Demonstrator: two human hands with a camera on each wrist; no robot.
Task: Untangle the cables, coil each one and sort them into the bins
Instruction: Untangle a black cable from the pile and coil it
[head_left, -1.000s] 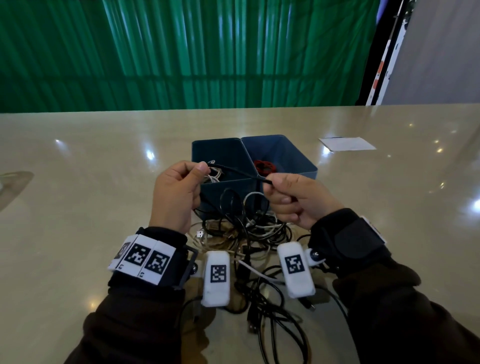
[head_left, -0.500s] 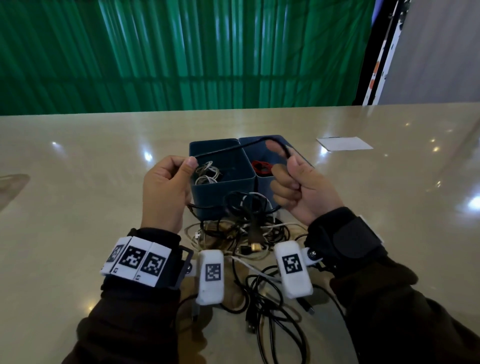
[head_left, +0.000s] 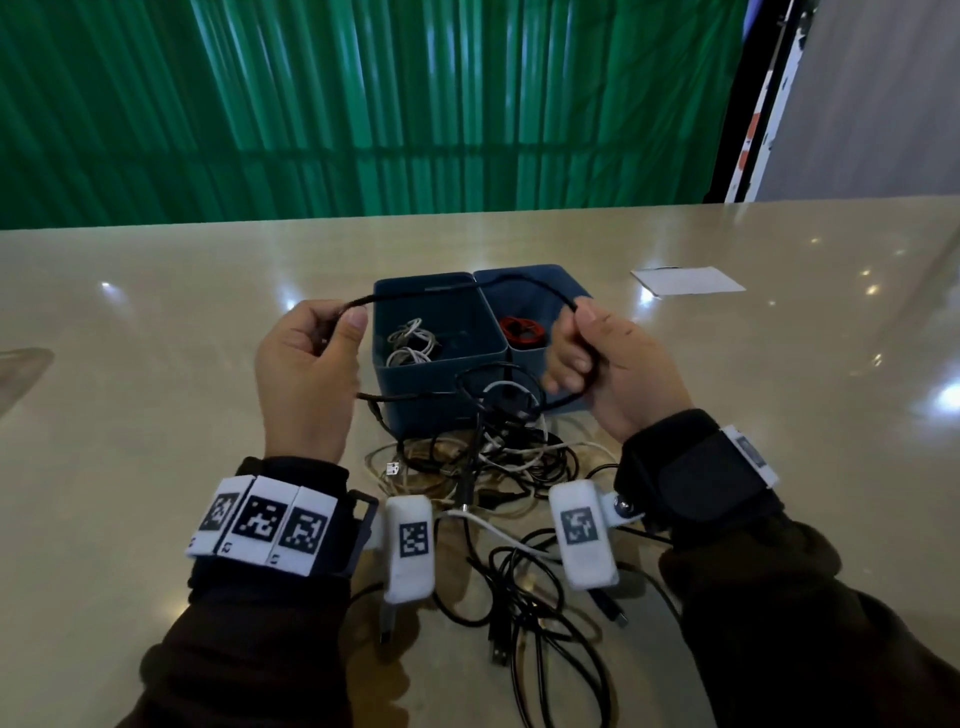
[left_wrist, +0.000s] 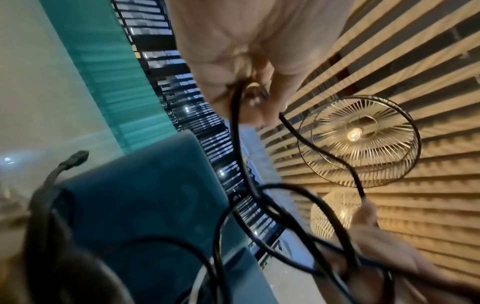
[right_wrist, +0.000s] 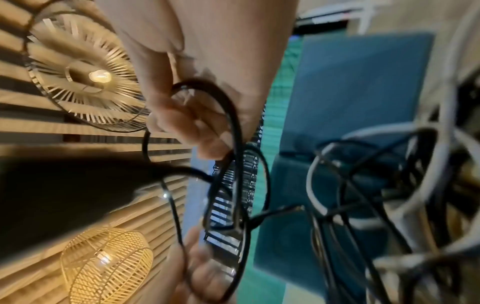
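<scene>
From the head view, my left hand (head_left: 306, 379) and right hand (head_left: 613, 369) are both raised above the surface (head_left: 156, 415), each grip closed on the same black cable (head_left: 457, 288). My left thumb and forefinger pinch one end of it; my right fingers curl around the other part, with a loop of it running through my palm. Between my hands the cable arches over the two blue bins, which stand side by side near the middle of the surface. The left bin (head_left: 415, 410) holds coiled white cables (head_left: 410, 343); the right bin (head_left: 550, 283) holds a red cable (head_left: 521, 331). A tangled pile of cables (head_left: 498, 452), black and white, lies on the surface just in front of the bins and trails towards the near edge. A white sheet of paper (head_left: 687, 280) lies well apart, towards the far right.

From the left wrist, my left hand (left_wrist: 249, 47) pinches the black cable (left_wrist: 241, 156), which drops down and crosses other black loops. My right hand (left_wrist: 376, 242) shows low on the right, holding the cable's other part. A blue bin wall (left_wrist: 145, 201) sits behind, blurred.

From the right wrist, my right hand (right_wrist: 197, 82) curls its fingers around a loop of the black cable (right_wrist: 233, 127). My left hand (right_wrist: 197, 267) is at the bottom, blurred. The blue bin (right_wrist: 358, 86) and the tangle of cables (right_wrist: 384, 205) fill the right side.
</scene>
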